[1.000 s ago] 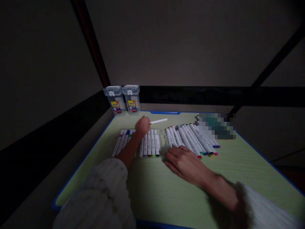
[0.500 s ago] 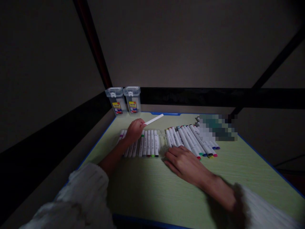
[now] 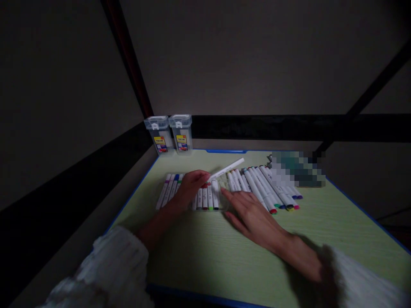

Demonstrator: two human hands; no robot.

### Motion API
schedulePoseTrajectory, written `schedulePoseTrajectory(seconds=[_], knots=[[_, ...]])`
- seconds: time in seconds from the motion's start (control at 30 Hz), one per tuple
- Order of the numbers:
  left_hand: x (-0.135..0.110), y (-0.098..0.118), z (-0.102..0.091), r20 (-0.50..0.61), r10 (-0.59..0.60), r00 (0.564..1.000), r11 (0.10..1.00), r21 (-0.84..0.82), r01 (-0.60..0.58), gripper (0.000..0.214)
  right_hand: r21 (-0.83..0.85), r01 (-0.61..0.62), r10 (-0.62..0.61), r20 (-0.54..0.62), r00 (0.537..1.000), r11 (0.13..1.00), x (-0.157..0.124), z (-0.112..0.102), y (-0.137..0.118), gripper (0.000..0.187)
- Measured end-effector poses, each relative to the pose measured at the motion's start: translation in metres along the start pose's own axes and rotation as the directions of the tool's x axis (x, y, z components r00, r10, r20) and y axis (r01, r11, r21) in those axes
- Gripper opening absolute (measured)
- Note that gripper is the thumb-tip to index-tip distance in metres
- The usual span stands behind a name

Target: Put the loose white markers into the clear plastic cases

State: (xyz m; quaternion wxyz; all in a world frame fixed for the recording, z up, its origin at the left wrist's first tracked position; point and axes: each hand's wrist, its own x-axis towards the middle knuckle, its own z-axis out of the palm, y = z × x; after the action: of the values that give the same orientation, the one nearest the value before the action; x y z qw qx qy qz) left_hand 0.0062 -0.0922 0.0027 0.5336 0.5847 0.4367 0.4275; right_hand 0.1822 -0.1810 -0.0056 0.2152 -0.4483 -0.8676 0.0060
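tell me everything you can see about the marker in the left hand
The marker is a slim, straight white stick, plastic by its look, with faint print too small to read. Its near end is hidden in the fingers of the left hand; its far end sticks out bare, slanting away to the right. Nothing else visibly touches it. No cap colour shows.

Two hands (image 3: 192,185), two containers (image 3: 181,136), over fifteen markers (image 3: 261,185) show.
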Motion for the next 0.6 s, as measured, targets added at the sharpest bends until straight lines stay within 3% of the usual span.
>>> schedulePoseTrajectory(seconds=[0.23,0.37,0.6], knots=[[-0.012,-0.005,0.012,0.119,-0.162,0.979,0.96,-0.21,0.185,0.036,0.022,-0.008,0.01,-0.072,0.997,1.0,-0.001,0.005,0.004,0.064],[-0.016,-0.004,0.015,0.202,-0.204,0.958,0.956,-0.171,0.239,0.031,0.026,-0.019,0.02,-0.07,0.997,0.999,-0.001,0.007,0.006,0.065],[-0.019,0.001,0.017,0.349,-0.2,0.915,0.976,-0.01,0.217,0.024,0.034,0.003,0.0,-0.074,0.997,0.999,-0.001,0.005,0.004,0.058]])
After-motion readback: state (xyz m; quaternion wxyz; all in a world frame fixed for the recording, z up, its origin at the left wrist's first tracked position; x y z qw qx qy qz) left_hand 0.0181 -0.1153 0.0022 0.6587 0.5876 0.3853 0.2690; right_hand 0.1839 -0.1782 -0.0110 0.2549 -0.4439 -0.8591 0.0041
